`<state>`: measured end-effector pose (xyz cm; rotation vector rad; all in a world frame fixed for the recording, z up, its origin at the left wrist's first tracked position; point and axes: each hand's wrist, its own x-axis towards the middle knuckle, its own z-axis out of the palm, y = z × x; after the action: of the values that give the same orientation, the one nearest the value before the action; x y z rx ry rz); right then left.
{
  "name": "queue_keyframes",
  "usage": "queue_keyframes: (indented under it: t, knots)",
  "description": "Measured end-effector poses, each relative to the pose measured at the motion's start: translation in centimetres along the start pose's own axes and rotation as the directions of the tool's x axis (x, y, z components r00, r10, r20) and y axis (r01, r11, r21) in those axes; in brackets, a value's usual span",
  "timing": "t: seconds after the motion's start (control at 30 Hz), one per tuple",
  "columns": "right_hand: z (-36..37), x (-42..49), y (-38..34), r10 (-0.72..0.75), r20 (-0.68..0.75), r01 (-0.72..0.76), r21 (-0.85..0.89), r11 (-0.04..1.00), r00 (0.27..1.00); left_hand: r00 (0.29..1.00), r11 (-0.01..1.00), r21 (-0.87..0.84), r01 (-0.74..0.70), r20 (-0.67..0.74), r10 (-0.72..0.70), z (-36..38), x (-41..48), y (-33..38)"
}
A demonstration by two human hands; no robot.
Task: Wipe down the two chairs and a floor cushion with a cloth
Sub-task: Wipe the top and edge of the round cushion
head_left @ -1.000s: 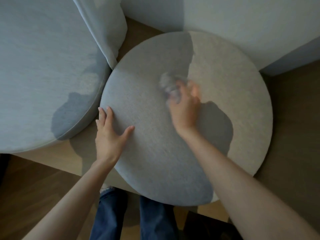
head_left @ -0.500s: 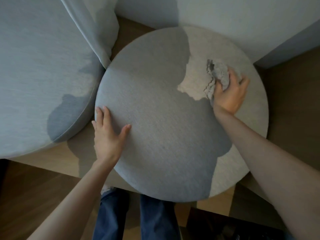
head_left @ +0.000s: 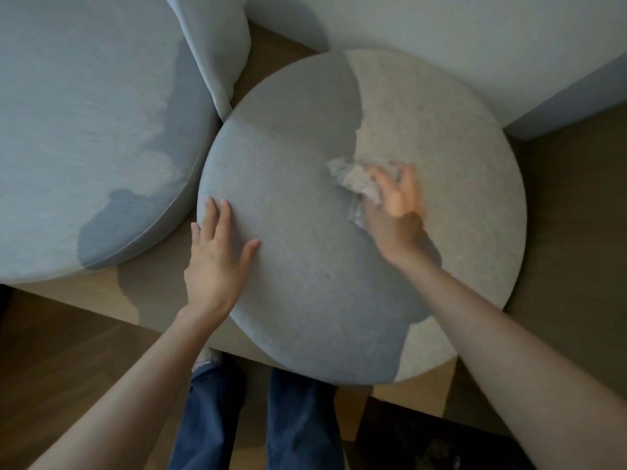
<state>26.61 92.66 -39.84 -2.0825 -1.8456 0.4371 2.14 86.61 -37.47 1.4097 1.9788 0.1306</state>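
While the left hand (head_left: 217,262) lies open and flat on the left edge of the round grey fabric cushion (head_left: 305,317), the crumpled pale cloth (head_left: 353,179) sits mid-cushion under the right hand (head_left: 393,212) (too blurry to tell gripping from pressing), so the sunlit right half is probably that hand's job.

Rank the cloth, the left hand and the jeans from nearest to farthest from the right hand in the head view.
1. cloth, under the right hand.
2. left hand, flat on the left edge of the round cushion.
3. jeans, at the frame's bottom.
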Motion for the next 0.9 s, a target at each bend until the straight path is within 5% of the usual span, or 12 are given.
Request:
queue_keyframes:
  t: [0.17,0.23,0.4,0.57,0.7,0.8,0.9]
  knots:
    - [-2.5,2.4,5.5,0.440,-0.285,-0.446,0.048,0.894,0.852,0.998,1.000,0.000,-0.027,0.062,0.027,0.9,-1.7,0.4]
    - [-1.1,1.1,3.2,0.493,-0.308,-0.483,0.113,0.868,0.814,0.996,0.999,-0.016,-0.050,0.076,0.051,1.2,-2.6,0.2]
    - [3.4,-7.3,-6.6,0.087,-0.101,-0.067,0.181,0.981,0.991,0.991,0.997,-0.020,-0.074,0.107,0.076,1.5,-3.8,-0.8]
    - [2.2,-7.9,-4.5,-0.162,0.091,0.153,0.098,0.983,0.983,0.989,0.996,-0.003,-0.093,0.115,0.092,1.6,-4.2,-1.3]
    - [-1.4,-3.4,3.5,0.085,-0.048,-0.085,-0.008,0.996,0.995,0.990,0.996,-0.001,-0.086,0.113,0.085,1.6,-4.3,-0.9]
    - [-3.3,-1.7,6.5,0.402,-0.251,-0.405,0.040,0.913,0.881,0.989,0.996,-0.001,-0.084,0.118,0.084,1.4,-4.4,-0.7]
    - [-2.1,-3.2,4.1,0.477,-0.254,-0.465,0.109,0.878,0.841,0.989,0.995,-0.020,-0.095,0.109,0.097,1.5,-4.5,-0.8]
